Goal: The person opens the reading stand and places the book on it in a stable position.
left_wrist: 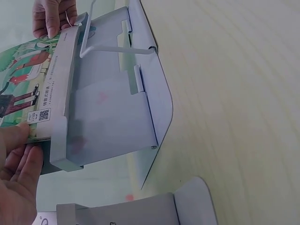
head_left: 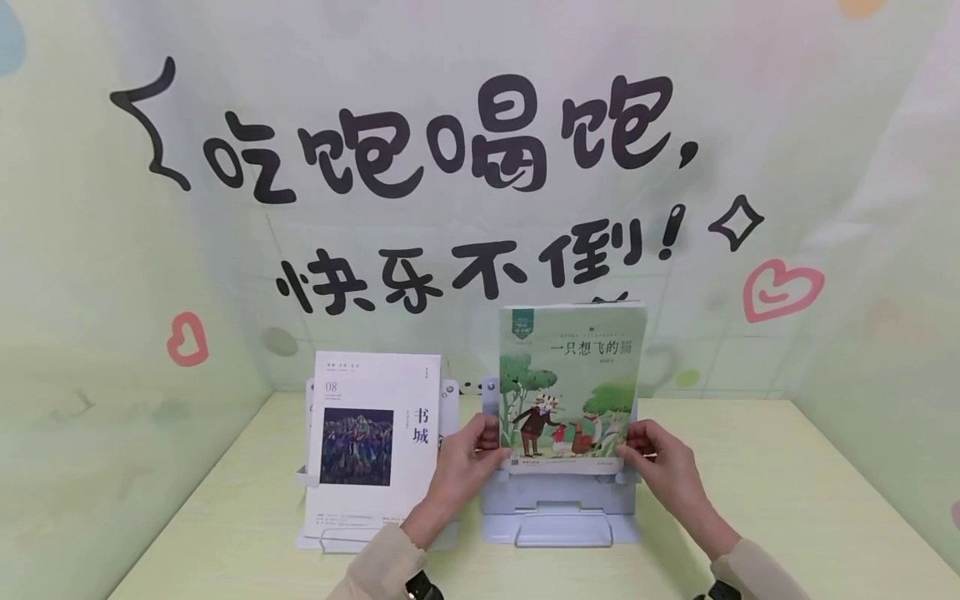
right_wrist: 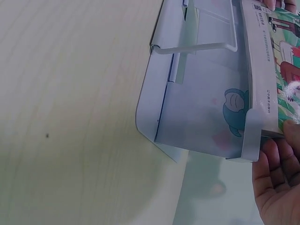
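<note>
A green picture-covered book [head_left: 573,387] stands upright at the pale lavender metal book stand [head_left: 558,496], its lower edge along the stand's ledge. My left hand [head_left: 468,454] pinches the book's lower left side, thumb on the cover and fingers behind. Opposite it, my right hand [head_left: 663,454] pinches the lower right side in the same way. In the left wrist view a small end lip [left_wrist: 58,145] of the ledge overlaps the book's bottom corner. The right wrist view shows another end lip [right_wrist: 252,133] at the other corner. The wire page holder [right_wrist: 197,48] juts out in front, below the book.
Left of the stand, a white book [head_left: 375,442] with a dark picture leans on a similar stand [head_left: 448,400]. Both stand on a pale wood-grain table [head_left: 750,467]. Behind hangs a printed backdrop [head_left: 450,83] with large black characters and pink hearts.
</note>
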A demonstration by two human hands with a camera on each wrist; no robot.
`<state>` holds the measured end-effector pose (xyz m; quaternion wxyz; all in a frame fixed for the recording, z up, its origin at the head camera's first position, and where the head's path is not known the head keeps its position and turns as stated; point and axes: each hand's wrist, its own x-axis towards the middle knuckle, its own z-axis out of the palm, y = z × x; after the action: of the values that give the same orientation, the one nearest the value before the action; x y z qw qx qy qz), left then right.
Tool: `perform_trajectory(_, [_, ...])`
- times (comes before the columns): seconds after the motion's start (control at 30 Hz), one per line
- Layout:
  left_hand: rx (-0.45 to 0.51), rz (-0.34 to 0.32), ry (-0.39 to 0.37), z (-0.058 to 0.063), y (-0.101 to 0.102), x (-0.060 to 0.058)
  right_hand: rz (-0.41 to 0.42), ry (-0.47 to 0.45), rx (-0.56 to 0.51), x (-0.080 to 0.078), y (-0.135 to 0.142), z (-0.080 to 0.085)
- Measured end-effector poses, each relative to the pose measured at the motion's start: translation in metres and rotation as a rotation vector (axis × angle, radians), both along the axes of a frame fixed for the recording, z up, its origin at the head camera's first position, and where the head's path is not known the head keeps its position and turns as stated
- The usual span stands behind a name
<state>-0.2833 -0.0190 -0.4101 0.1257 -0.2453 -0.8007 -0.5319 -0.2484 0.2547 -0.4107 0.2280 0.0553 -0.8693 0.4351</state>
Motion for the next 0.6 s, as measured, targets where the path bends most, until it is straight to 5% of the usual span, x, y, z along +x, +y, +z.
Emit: perform_trajectory(0.6, [-0.059, 0.02, 0.043, -0.01, -0.002, 0.005, -0.002, -0.013, 0.074, 0.005, -0.001, -0.01])
